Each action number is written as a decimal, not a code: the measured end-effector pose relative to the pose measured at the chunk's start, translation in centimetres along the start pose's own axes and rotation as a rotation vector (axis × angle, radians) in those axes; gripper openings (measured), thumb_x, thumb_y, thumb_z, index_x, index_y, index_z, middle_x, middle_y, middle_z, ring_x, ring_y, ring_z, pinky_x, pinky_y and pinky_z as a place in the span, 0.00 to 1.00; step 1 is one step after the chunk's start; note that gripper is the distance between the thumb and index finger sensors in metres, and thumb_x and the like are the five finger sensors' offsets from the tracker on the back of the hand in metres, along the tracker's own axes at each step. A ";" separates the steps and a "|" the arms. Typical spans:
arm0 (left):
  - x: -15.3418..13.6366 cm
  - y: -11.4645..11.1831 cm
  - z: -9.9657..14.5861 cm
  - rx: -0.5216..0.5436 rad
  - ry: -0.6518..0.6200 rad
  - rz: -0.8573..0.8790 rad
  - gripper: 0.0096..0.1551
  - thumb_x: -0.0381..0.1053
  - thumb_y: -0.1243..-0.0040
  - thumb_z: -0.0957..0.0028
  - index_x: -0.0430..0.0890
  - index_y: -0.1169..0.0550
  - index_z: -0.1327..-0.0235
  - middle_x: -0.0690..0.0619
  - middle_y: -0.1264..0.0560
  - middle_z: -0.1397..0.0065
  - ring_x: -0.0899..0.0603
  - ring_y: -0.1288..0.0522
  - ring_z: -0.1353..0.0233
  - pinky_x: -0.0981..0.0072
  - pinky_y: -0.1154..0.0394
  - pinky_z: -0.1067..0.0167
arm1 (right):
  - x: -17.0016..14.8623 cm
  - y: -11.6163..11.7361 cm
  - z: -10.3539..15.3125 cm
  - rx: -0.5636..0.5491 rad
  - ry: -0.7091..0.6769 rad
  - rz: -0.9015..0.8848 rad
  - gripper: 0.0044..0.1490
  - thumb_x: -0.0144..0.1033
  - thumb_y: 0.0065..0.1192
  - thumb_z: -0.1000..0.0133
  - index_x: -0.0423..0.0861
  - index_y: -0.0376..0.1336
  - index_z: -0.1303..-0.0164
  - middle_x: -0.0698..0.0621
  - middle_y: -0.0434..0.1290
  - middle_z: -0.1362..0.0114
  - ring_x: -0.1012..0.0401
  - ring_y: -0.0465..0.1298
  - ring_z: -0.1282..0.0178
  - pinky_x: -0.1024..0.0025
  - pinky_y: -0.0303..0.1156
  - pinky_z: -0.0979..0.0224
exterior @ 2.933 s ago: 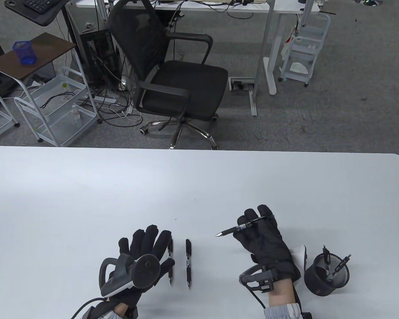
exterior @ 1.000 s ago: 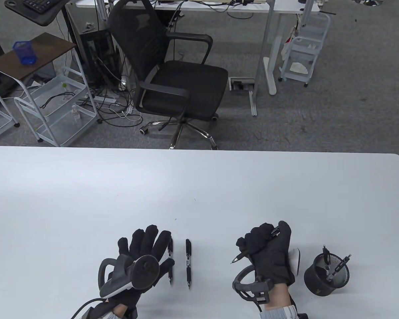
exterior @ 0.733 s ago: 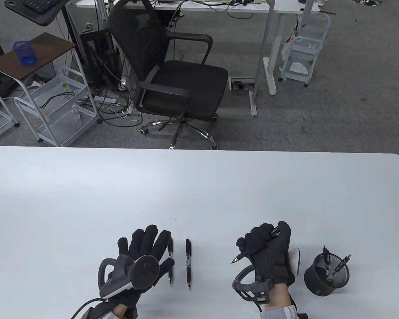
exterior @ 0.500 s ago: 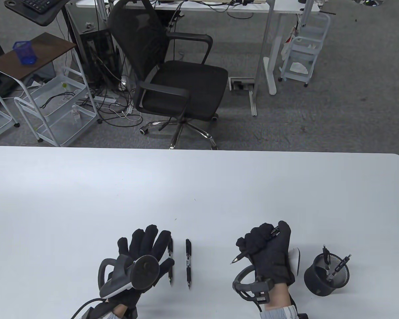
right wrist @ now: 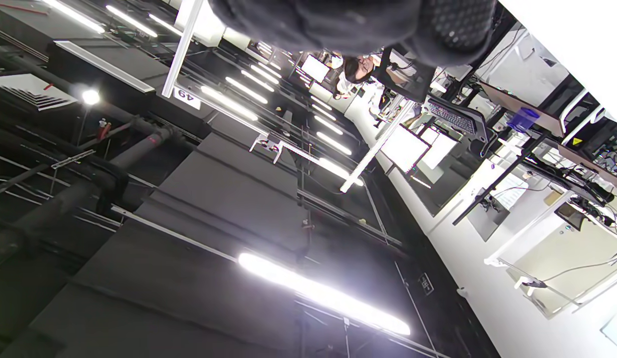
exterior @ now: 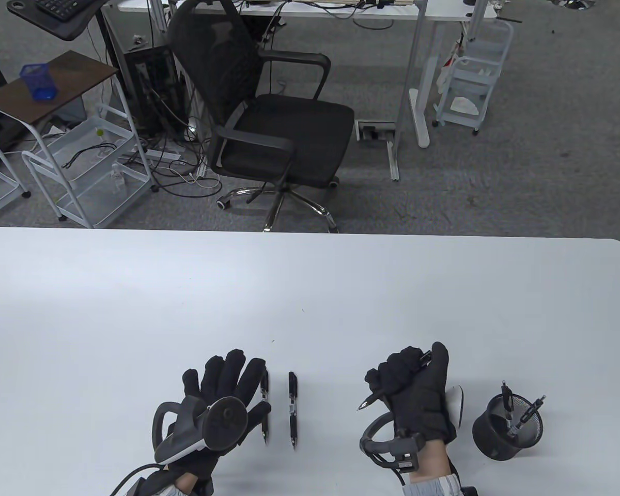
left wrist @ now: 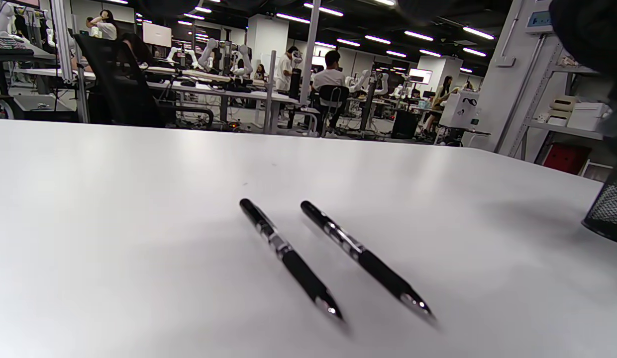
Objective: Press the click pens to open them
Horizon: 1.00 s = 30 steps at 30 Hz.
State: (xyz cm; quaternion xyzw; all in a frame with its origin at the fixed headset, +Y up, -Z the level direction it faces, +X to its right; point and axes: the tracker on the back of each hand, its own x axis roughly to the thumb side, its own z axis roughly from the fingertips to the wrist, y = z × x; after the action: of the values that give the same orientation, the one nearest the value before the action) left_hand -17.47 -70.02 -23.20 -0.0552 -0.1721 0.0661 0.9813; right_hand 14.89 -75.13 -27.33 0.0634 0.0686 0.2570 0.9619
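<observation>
My right hand grips a black click pen in a fist. The pen's tip sticks out to the lower left and its button end shows beside my thumb. Two more black click pens lie side by side on the white table, tips toward me. They also show in the left wrist view. My left hand rests flat on the table with fingers spread, right beside the left pen. The right wrist view shows only glove and ceiling.
A black mesh pen cup with pens in it stands to the right of my right hand; its edge shows in the left wrist view. A black office chair stands beyond the table's far edge.
My right hand turned the pen from a loose fingertip hold into a fist grip, tip now pointing lower left. Over the last second it barely shifted. My left hand stayed still.
</observation>
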 end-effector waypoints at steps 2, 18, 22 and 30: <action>0.0 0.0 0.0 0.000 0.000 0.000 0.41 0.67 0.60 0.26 0.53 0.54 0.06 0.36 0.56 0.05 0.20 0.51 0.12 0.16 0.55 0.25 | 0.0 0.0 0.0 0.009 0.002 0.005 0.38 0.64 0.18 0.29 0.48 0.62 0.49 0.54 0.73 0.53 0.59 0.74 0.58 0.54 0.71 0.33; 0.1 0.0 0.0 -0.002 0.000 -0.001 0.41 0.67 0.60 0.26 0.53 0.54 0.06 0.36 0.56 0.05 0.20 0.51 0.12 0.16 0.55 0.25 | 0.7 0.7 -0.5 0.042 -0.016 0.168 0.33 0.36 0.21 0.26 0.31 0.24 0.24 0.34 0.43 0.22 0.41 0.55 0.27 0.33 0.43 0.20; 0.1 -0.1 0.0 -0.004 -0.001 -0.002 0.41 0.67 0.60 0.26 0.53 0.54 0.06 0.36 0.56 0.05 0.20 0.50 0.12 0.16 0.55 0.25 | 1.0 0.8 -0.6 0.040 -0.009 0.218 0.29 0.30 0.23 0.26 0.31 0.29 0.23 0.32 0.45 0.22 0.39 0.55 0.27 0.32 0.43 0.21; 0.1 -0.1 0.0 -0.003 -0.001 -0.003 0.42 0.67 0.60 0.26 0.54 0.55 0.06 0.36 0.56 0.05 0.20 0.51 0.12 0.16 0.55 0.25 | 1.9 1.3 -0.7 0.033 -0.007 0.467 0.28 0.25 0.38 0.25 0.34 0.47 0.15 0.23 0.32 0.17 0.27 0.34 0.24 0.24 0.32 0.28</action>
State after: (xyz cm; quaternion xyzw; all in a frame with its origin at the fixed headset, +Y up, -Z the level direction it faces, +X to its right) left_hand -17.34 -70.06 -23.19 -0.0566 -0.1729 0.0646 0.9812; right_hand 15.83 -73.01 -28.02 0.0940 0.0530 0.4712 0.8754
